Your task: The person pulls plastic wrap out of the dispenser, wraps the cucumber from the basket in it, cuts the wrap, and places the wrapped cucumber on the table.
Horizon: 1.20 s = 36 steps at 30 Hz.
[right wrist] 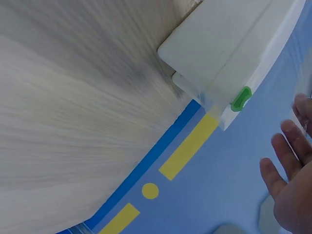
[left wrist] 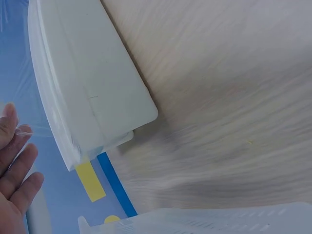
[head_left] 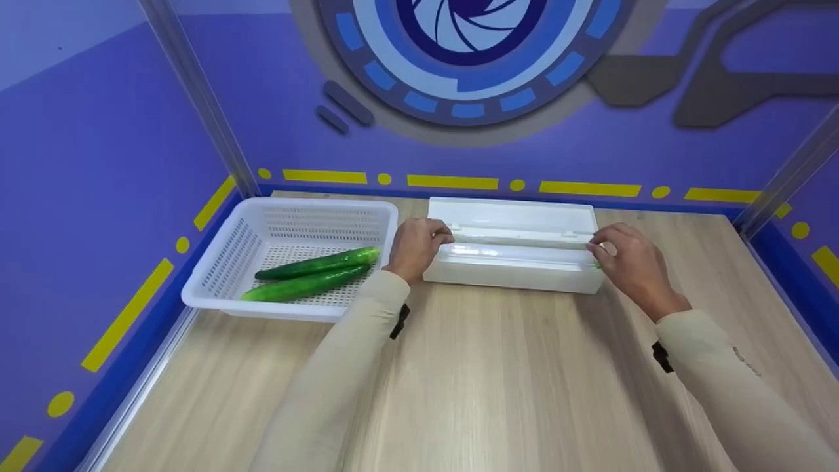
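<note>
A white cling film dispenser (head_left: 511, 276) stands on the table with its lid (head_left: 511, 211) tipped back, and a clear roll shows inside. At its left end my left hand (head_left: 414, 249) pinches the edge of the thin cling film (left wrist: 22, 92) between thumb and index finger, the other fingers loosely bent. My right hand (head_left: 632, 261) pinches the film at the right end in the same way. The film stretches between both hands above the box and is hard to see. A small green cutter slider (right wrist: 241, 99) sits on the dispenser's right end.
Left of the dispenser, a white perforated basket (head_left: 191, 288) holds two cucumbers, a darker one (head_left: 318, 263) behind a lighter one (head_left: 305, 286). Blue printed panels (head_left: 459, 157) wall in the wooden table (head_left: 498, 380) at the back and sides.
</note>
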Tool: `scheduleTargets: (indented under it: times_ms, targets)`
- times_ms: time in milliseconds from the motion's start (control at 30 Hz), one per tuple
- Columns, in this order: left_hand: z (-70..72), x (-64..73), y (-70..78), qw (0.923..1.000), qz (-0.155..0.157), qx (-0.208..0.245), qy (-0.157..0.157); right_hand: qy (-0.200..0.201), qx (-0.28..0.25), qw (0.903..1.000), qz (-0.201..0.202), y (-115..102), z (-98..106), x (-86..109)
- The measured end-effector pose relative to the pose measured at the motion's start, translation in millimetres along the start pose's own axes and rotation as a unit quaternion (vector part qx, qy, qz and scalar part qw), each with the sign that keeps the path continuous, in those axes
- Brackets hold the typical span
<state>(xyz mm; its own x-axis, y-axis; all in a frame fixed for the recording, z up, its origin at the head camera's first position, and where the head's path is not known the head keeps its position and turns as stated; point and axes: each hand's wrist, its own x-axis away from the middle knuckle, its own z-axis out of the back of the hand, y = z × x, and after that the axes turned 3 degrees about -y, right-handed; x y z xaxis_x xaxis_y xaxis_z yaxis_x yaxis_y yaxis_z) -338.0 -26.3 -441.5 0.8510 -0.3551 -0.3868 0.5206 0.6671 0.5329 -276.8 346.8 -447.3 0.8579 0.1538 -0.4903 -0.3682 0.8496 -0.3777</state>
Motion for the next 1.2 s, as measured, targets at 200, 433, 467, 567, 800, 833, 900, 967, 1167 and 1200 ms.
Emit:
scheduleTargets:
  times_ms: [200,433,467,567,800,833,900,967,1167,1200]
  targets:
    - [4.6,0.2,2.9,0.9998,-0.010,0.015,0.005,-0.016,-0.005,0.9991,-0.040,-2.9,3.5,3.7]
    - [10.3,0.8,2.9,0.9996,-0.017,0.017,0.012,0.002,-0.007,0.9997,-0.025,-4.2,7.6,2.8]
    - [11.2,0.7,3.0,0.9996,-0.017,0.017,0.011,0.005,-0.008,0.9997,-0.021,-4.4,8.4,2.3]
    - [13.5,0.0,3.3,0.9995,-0.021,0.017,0.013,0.010,-0.013,0.9998,-0.013,-5.2,10.2,0.9]
    - [18.8,-1.9,5.1,0.9990,-0.032,0.023,0.020,0.022,-0.012,0.9997,-0.002,-5.8,13.5,-1.7]
    - [19.3,-2.0,5.4,0.9989,-0.033,0.025,0.022,0.024,-0.011,0.9997,0.000,-5.5,13.8,-2.1]
    - [19.8,-1.9,6.0,0.9987,-0.037,0.027,0.023,0.027,-0.012,0.9996,0.002,-5.2,14.6,-2.2]
    - [19.7,-1.2,6.4,0.9987,-0.038,0.027,0.021,0.027,-0.013,0.9996,0.001,-5.2,15.2,-1.7]
    - [20.5,2.4,7.0,0.9988,-0.036,0.030,0.016,0.016,-0.019,0.9997,-0.008,-6.8,17.9,-3.4]
    - [20.9,2.5,7.3,0.9987,-0.036,0.030,0.018,0.015,-0.019,0.9997,-0.008,-7.1,18.7,-4.4]
